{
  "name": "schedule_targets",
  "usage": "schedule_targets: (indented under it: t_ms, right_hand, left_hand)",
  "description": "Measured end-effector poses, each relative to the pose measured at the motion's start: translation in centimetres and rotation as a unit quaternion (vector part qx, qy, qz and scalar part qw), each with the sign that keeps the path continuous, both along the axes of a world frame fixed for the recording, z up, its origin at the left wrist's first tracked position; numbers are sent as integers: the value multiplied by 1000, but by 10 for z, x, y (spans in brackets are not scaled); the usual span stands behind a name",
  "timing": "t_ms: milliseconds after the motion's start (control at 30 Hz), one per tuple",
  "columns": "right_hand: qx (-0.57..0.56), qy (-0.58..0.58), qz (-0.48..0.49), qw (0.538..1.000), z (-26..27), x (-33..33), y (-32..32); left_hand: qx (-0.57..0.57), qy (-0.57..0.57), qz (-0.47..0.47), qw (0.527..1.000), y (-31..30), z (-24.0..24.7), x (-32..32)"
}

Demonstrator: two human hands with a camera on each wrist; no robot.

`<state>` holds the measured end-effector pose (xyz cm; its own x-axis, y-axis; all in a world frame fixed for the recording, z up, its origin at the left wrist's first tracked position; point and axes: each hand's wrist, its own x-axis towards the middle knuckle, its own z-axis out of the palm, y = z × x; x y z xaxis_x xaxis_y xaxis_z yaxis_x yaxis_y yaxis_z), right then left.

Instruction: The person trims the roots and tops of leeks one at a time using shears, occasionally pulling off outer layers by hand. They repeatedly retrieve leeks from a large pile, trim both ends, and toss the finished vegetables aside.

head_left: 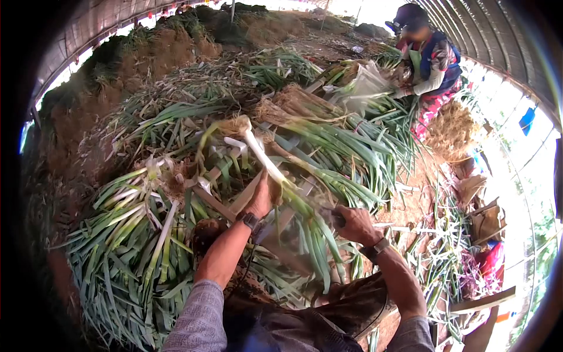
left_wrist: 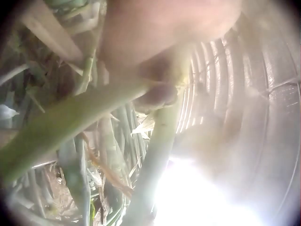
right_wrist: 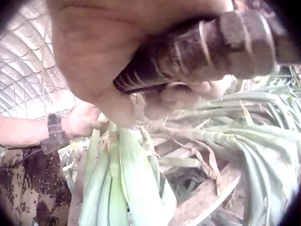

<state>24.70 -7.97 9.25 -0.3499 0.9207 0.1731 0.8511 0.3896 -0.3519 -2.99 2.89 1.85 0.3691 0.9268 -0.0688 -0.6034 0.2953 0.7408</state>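
Right hand (right_wrist: 106,54) curls around a dark banded handle (right_wrist: 211,49). Left hand (head_left: 264,195) wraps its fingers round a leek (head_left: 258,150).

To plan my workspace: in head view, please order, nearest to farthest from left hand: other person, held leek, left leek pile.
1. Held leek, in the left hand.
2. Left leek pile, at image left.
3. Other person, at upper right.

We see another person (head_left: 450,73) near the ground's (head_left: 410,218) far right corner, a tan heap (head_left: 451,134) just beside them. Along its right edge we find a brown box (head_left: 487,224), a red bag (head_left: 494,258) and a wooden board (head_left: 482,301); a blue piece (head_left: 527,121) hangs beyond, and a ribbed roof (head_left: 504,44) curves over us.
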Motion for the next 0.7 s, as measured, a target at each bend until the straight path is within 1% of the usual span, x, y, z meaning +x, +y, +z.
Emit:
schedule_targets:
  t_ms: [33, 67, 100, 133, 167, 200, 233, 267, 333, 367, 400, 433, 467, 533, 600, 633, 700]
  right_hand:
    - [80, 23, 41, 996, -11, -1, 2]
    - [74, 30, 42, 996, -15, -2, 6]
    - [39, 19, 13, 999, -18, -1, 12]
    - [5, 7, -16, 1000, -21, 0, 17]
    - [13, -19, -25, 999, -19, -1, 21]
    - [12, -15, -25, 1000, -16, -1, 21]
    - [-1, 18, 0, 1000, -11, -1, 22]
    - [-14, 49, 28, 998, -7, -1, 24]
    - [-20, 58, 22, 998, -2, -6, 27]
    - [-4, 52, 8, 999, -1, -9, 29]
    - [13, 46, -12, 999, 11, -17, 30]
    - [-24, 25, -29, 999, 25, -25, 28]
    - [-24, 27, -34, 999, 26, -28, 32]
    - [-42, 26, -37, 998, 28, -33, 37]
    - [-52, 19, -51, 997, 28, -34, 41]
    - [-55, 31, -37, 997, 26, -33, 43]
    - [-57, 43, -25, 997, 22, -29, 45]
  left_hand:
    - [8, -32, 27, 999, -1, 3, 6]
    - [15, -63, 52, 997, -2, 1, 8]
    - [15, -42, -3, 999, 0, -3, 1]
    - [9, -36, -3, 999, 0, -6, 1]
    - [-3, -48, -13, 999, 0, -5, 1]
    - [-13, -60, -23, 998, 0, -3, 2]
    - [-11, -27, -1, 1000, -3, -1, 7]
    - [-10, -27, 2, 1000, -2, -4, 11]
    - [9, 9, 18, 1000, -4, -12, 14]
    - [-5, -46, 35, 998, -7, -12, 19]
    - [-5, -40, 30, 999, -6, -20, 18]
    - [-7, -8, 15, 1000, -3, -27, 18]
    - [-9, 21, 1, 1000, -4, -28, 20]
    - [-16, 20, 3, 1000, -5, -31, 25]
    - [5, 36, 26, 999, -12, -15, 32]
    - [7, 39, 24, 999, -13, -11, 32]
    - [13, -30, 79, 996, -12, -9, 27]
